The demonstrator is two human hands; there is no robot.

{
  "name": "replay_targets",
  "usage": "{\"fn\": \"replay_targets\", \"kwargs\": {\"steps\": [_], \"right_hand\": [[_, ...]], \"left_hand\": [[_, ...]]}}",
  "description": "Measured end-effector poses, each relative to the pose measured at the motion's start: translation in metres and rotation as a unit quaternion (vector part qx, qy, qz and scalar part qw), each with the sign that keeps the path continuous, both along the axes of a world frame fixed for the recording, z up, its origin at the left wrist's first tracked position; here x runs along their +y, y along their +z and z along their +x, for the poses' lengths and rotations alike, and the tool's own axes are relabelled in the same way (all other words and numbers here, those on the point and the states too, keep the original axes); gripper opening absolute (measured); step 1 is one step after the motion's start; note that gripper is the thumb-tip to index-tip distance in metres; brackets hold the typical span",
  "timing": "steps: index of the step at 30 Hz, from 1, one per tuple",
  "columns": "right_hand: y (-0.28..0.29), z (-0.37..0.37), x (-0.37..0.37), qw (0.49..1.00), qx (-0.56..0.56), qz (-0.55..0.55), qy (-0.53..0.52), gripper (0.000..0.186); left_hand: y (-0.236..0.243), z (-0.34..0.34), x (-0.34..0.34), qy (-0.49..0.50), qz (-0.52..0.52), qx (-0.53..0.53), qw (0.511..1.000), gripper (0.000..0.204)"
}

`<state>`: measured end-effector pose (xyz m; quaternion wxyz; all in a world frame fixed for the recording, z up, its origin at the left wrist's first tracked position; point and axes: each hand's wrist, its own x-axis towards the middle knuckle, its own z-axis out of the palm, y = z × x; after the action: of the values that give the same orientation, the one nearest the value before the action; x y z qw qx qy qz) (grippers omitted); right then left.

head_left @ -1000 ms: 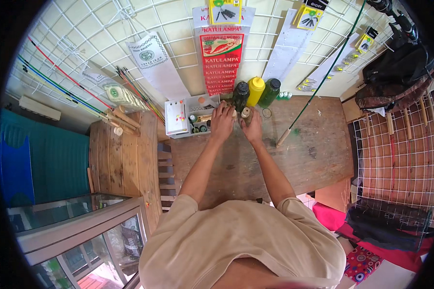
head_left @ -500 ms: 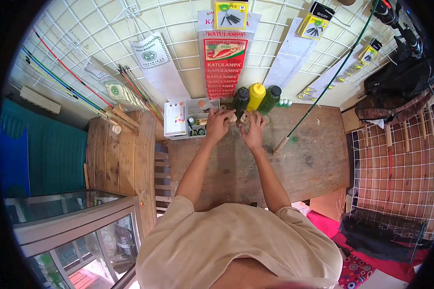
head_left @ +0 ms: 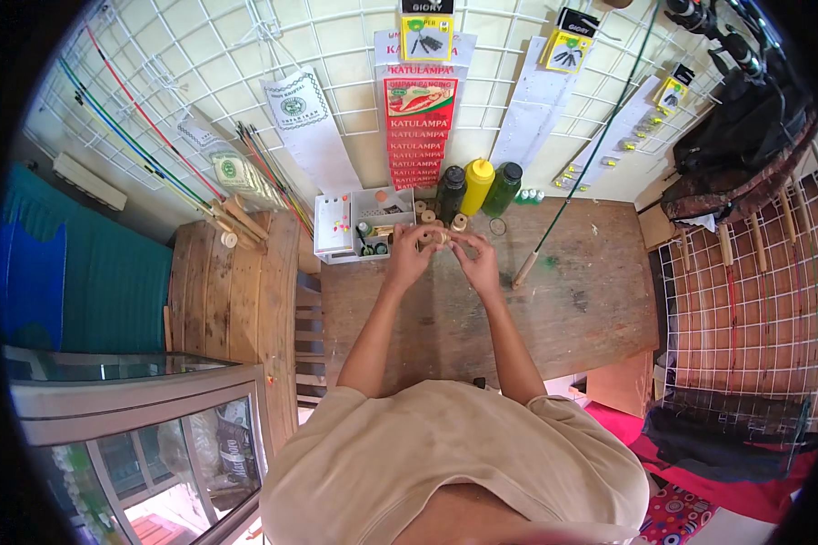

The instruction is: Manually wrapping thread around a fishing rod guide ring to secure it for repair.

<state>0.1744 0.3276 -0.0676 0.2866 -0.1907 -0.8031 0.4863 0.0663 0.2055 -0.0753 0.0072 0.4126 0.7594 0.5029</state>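
Above the far part of the wooden table, my left hand (head_left: 411, 258) and my right hand (head_left: 478, 263) meet at the fingertips. Between them is a small pale wooden spool (head_left: 440, 238), pinched by both hands and partly covered by fingers. Just beyond the fingers stand more wooden spools, one of them (head_left: 460, 221) near my right fingertips and another (head_left: 428, 217) beyond my left hand. A dark bottle (head_left: 451, 194), a yellow squeeze bottle (head_left: 476, 187) and a green bottle (head_left: 502, 193) stand upright behind them. Left of my left hand sits a white compartment box (head_left: 336, 247) holding small bottles and other small items.
A green fishing rod with a pale handle (head_left: 523, 271) leans across the table's right part. Small green-and-white bottles (head_left: 530, 196) and a thin ring (head_left: 498, 226) lie near the green bottle. Hanging packets (head_left: 420, 118) line the white wire grid. Left stands a wooden bench (head_left: 232, 309).
Both hands have drawn back slightly from the bottles and come together, with a spool now between their fingertips. The spools behind are more exposed. The view has shifted slightly.
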Motion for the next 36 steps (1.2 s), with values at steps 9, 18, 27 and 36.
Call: {"fn": "replay_targets", "kwargs": {"steps": [9,18,27,36], "right_hand": [[0.003,0.025,-0.004,0.998,0.013,0.056,0.005,0.014],[0.026,0.053,-0.005,0.993,0.020,0.113,-0.027,0.011],[0.020,0.078,0.021,0.991,0.004,0.130,-0.014,0.009],[0.037,0.106,0.039,0.994,-0.013,0.102,0.024,0.011]], "left_hand": [[0.011,0.045,-0.011,0.052,0.032,0.004,0.998,0.033],[0.018,0.075,-0.003,0.075,0.078,0.093,0.990,0.029],[0.026,0.104,0.015,0.068,0.067,0.152,0.984,0.031],[0.032,0.132,0.031,0.094,0.044,0.133,0.986,0.033]]}}
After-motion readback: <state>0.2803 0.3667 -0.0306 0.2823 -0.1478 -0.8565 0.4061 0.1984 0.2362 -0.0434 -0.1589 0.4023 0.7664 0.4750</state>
